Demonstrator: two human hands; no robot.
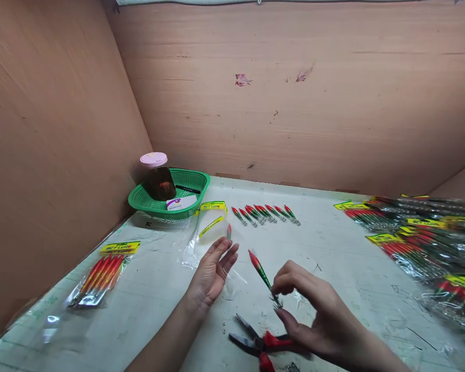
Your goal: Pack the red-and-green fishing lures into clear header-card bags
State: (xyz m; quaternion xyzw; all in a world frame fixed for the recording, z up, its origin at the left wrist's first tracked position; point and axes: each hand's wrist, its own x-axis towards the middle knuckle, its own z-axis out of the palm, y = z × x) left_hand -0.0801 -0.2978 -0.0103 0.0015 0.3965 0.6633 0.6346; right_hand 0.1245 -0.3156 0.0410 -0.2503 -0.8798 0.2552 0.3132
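Observation:
My right hand (313, 305) pinches a red-and-green fishing lure (260, 268) by its hooked end, between thumb and forefinger. The lure's red tip points up and to the left. My left hand (213, 274) has its thumb and forefinger closed at a second, smaller-looking fishing lure (229, 231), whose reddish tip stands up above the fingers. Its lower part is hidden, and the other fingers are loosely curled. Below my hands lie pliers (259, 343) with red handles and parted jaws. Behind the left hand is a clear bag (194, 243) with a yellow header.
Several red-and-green lures (265, 214) lie in a row at the back. A green basket (205, 181) holds a pink-lidded jar (158, 178), a card and a black pen. Packed lures (414, 253) pile up at right; one pack (103, 276) lies at left. Wooden panels enclose the table.

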